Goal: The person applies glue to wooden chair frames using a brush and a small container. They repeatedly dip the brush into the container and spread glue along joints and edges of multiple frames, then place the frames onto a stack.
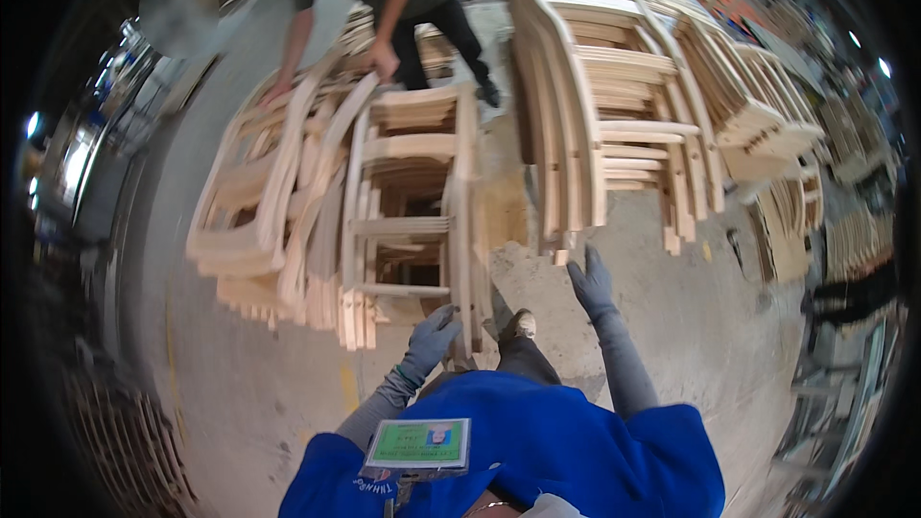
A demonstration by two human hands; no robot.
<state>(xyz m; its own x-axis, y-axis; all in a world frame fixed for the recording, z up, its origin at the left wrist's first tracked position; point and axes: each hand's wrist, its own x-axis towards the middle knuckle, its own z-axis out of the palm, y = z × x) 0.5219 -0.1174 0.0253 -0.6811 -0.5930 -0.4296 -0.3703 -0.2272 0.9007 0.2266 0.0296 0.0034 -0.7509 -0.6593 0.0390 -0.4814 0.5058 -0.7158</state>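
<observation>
My left hand (432,338), in a grey glove, is at the near lower end of a stack of pale wooden chair-back frames (398,146). Its fingers are loosely extended beside the stack's right-hand posts; whether they touch is unclear. My right hand (591,285), gloved too, is open, with fingers reaching up and apart. It is just below the leg ends of a taller stack of chair-back frames (628,125), and nothing is in it. More frames (251,173) lean at an angle against the left stack.
Across the left stack a co-worker (384,0) bends over, both hands on the leaning frames. Further wooden frames (753,101) stand at the right. Slatted wooden pieces (125,441) lie low at the left. My shoe (523,323) is on the concrete floor (662,326) between the stacks.
</observation>
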